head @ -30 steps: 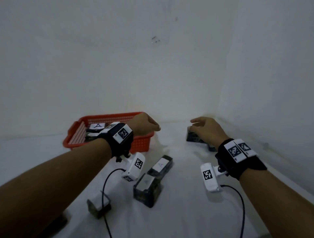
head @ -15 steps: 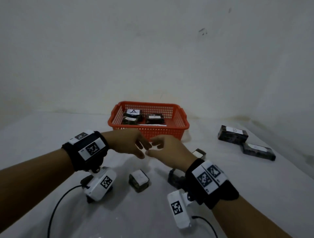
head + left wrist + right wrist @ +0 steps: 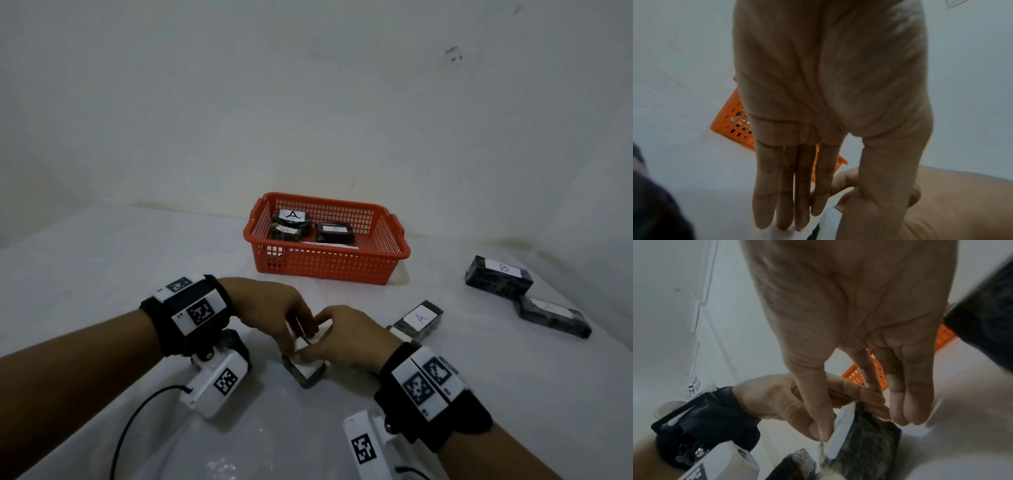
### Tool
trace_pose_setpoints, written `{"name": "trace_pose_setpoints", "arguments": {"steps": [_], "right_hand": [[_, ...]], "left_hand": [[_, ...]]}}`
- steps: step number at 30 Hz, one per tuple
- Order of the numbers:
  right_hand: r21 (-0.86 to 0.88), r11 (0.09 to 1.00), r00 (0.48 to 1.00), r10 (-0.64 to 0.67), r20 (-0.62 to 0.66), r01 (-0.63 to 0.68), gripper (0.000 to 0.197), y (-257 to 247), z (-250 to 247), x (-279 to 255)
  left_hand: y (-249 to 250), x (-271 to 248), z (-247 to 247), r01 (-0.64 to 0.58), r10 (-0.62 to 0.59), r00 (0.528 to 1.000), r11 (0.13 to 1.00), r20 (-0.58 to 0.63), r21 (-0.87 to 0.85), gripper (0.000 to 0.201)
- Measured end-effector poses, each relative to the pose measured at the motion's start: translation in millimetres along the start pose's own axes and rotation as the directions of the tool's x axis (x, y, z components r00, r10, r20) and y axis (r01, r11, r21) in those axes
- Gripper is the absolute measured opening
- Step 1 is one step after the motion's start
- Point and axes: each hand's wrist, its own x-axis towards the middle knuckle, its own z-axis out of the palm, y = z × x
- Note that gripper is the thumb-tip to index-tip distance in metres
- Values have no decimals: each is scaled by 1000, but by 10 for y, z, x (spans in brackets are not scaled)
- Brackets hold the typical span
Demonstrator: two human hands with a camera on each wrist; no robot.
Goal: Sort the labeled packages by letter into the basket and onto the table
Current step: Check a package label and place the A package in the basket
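A small dark package (image 3: 306, 371) with a white label lies near the table's front. My two hands meet over it. My right hand (image 3: 346, 337) pinches the package (image 3: 869, 443), thumb on the label side and fingers on the far side. My left hand (image 3: 267, 308) reaches down with straight fingers (image 3: 789, 186) that touch its label end. Its letter is hidden. The orange basket (image 3: 329, 267) stands behind, holding packages marked A (image 3: 292, 216). One more A package (image 3: 418, 319) lies on the table to the right.
A package marked B (image 3: 498, 278) and a second dark package (image 3: 552, 317) lie at the far right by the wall. Another dark package (image 3: 236, 342) sits under my left wrist camera. Cables trail off the front edge.
My right hand left the packages at the right and my left hand left the basket. Both came to the middle and lowered onto the small package.
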Motion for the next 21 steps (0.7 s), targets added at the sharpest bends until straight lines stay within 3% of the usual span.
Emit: {"name": "trace_pose_setpoints", "arguments": {"steps": [4, 14, 17, 21], "right_hand": [[22, 1000, 1000, 20, -10, -20, 70, 39, -25, 6], [102, 991, 996, -82, -31, 84, 61, 32, -98, 77], [176, 967, 973, -154, -171, 184, 44, 3, -148, 137], [361, 872, 918, -209, -338, 332, 27, -81, -229, 258]], "left_hand": [[-23, -21, 14, -3, 3, 999, 1000, 32, -6, 63], [-197, 16, -12, -59, 37, 980, 992, -197, -108, 29], [-270, -16, -93, -121, 51, 935, 976, -352, -180, 20], [-370, -74, -172, -265, -3, 817, 887, -577, -379, 19]]}}
